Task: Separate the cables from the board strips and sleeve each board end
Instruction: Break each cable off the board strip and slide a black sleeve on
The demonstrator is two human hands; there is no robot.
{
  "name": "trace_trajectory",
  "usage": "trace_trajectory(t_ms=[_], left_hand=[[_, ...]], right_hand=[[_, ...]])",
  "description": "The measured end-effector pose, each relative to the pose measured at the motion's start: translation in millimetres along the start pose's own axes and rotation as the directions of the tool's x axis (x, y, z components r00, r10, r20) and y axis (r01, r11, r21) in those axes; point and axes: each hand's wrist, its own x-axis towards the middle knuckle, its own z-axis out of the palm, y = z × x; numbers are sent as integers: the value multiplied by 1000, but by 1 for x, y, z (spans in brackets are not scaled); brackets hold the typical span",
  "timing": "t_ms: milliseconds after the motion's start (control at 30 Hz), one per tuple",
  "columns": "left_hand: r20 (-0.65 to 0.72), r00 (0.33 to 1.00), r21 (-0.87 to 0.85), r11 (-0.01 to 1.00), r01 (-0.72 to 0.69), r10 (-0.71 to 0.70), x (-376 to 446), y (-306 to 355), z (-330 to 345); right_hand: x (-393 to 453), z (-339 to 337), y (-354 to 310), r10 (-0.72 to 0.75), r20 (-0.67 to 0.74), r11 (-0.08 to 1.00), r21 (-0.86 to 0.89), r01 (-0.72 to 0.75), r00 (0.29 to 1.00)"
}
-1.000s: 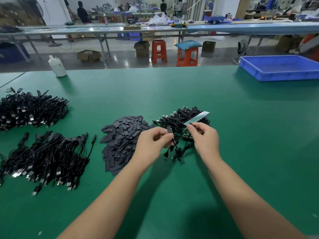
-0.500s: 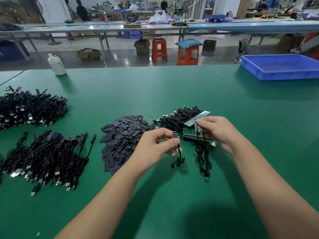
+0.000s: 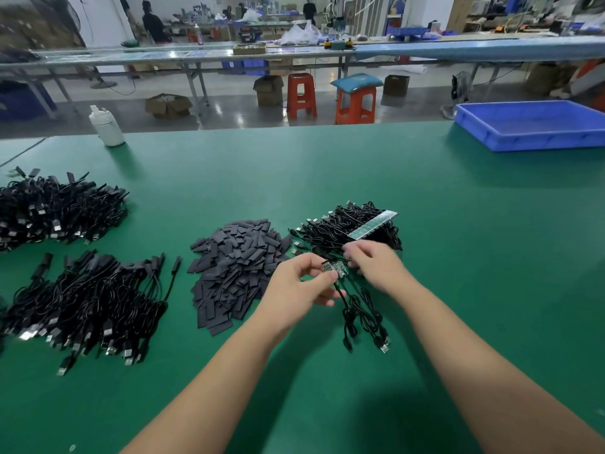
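Right hand (image 3: pixel 376 267) closer to left hand (image 3: pixel 299 286) | board piece (image 3: pixel 333 267) pinched | cables (image 3: pixel 363 317) hanging down

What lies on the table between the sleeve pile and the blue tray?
In the head view, the tangled cable heap with a board strip on top lies between sleeve pile and blue tray; beyond it, bare green mat.

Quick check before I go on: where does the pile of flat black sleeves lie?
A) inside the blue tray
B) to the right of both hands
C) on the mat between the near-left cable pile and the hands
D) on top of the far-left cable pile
C: the sleeves lie on the green mat, right of the near-left cable pile and just left of the left hand.
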Motion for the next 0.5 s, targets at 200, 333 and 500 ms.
trace_trajectory(t_ms=[200, 333, 500], left_hand=[[-179, 983, 70, 996, 58, -45, 9, -11, -13], [-179, 974, 153, 974, 167, -139, 10, -25, -30], [-209, 954, 227, 938, 260, -214, 11, -47, -53]], right_hand=[[-37, 37, -9, -76, 371, 881, 459, -112, 925], [-36, 46, -1, -34, 331, 904, 412, -112, 943], [-35, 58, 8, 82, 314, 938, 296, -179, 946]])
